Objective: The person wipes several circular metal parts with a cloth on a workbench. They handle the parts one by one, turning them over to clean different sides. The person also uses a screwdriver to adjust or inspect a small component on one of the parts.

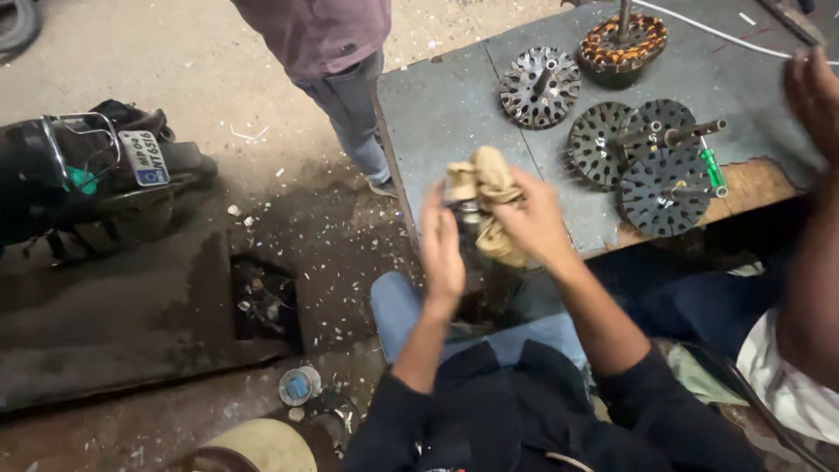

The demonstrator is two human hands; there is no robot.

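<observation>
My left hand [443, 249] and my right hand [533, 218] are raised together above my knee, at the near left corner of a grey worktable [446, 114]. My right hand grips a crumpled tan cloth [489, 179] wrapped over a small metal part [470, 212]. My left hand presses flat against the part's left side, fingers extended. The part is mostly hidden by the cloth.
Several dark perforated metal discs [664, 188] with shafts, a copper-wound stator [622, 42] and a green-handled screwdriver [712, 170] lie on the table. A person in jeans [354, 105] stands at its far left. Another person's arm [817, 218] is at right. A scooter [96, 175] is parked left.
</observation>
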